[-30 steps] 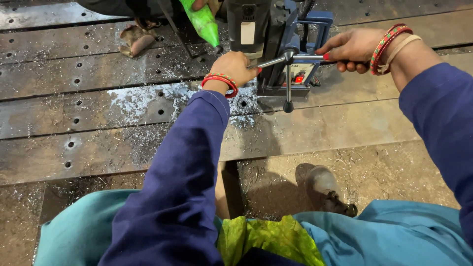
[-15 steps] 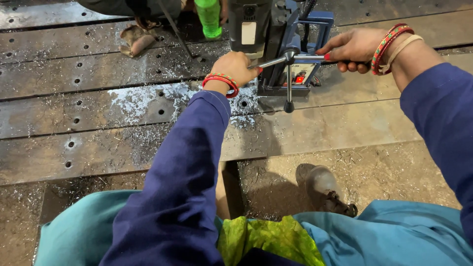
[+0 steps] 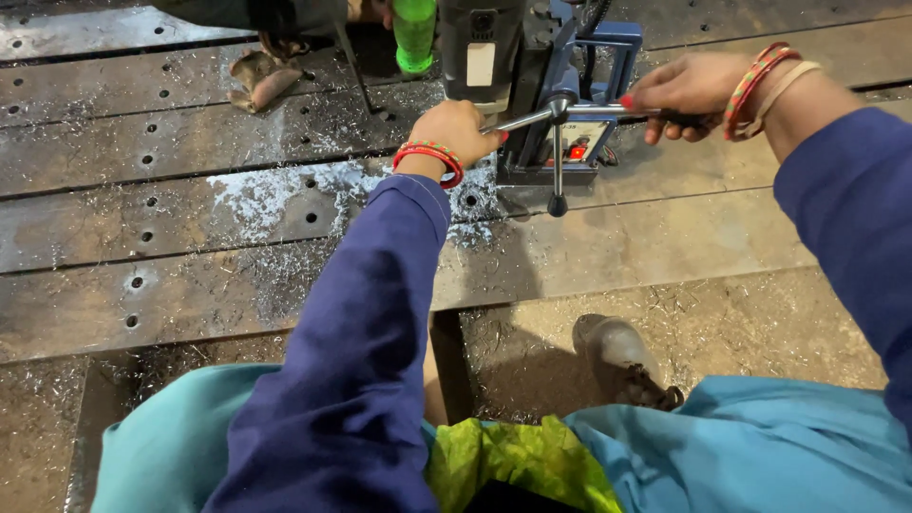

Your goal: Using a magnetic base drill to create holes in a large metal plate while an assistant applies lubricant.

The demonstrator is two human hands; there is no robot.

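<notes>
1. Nearest the camera: teal trousers, a yellow-green cloth (image 3: 522, 465) in the lap, and a dusty boot (image 3: 622, 361) on the swarf-strewn floor just below the near edge of the steel plates.
2. Steel plates (image 3: 190, 285) lie in long strips with rows of drilled holes. Bright metal shavings (image 3: 256, 195) are spread around the holes left of the drill.
3. Left hand (image 3: 461, 128), red bangle at the wrist, dark blue sleeve: fingers curled shut around one bar of the drill's feed handle (image 3: 560, 119), right beside the drill body.
4. Right hand (image 3: 684, 90), red and tan bangles: closed on the opposite, dark-gripped bar of the same handle. A third bar hangs straight down, ending in a black knob.
5. Magnetic drill (image 3: 532, 57): blue frame, dark motor housing, red lit switch on the base. It stands upright on the plate near the far edge, base touching the steel.
6. Far edge: a green bottle (image 3: 415, 33) is held at the drill's left by another person's hand, mostly out of view. A brownish scrap (image 3: 266, 81) lies on the plate further left.
</notes>
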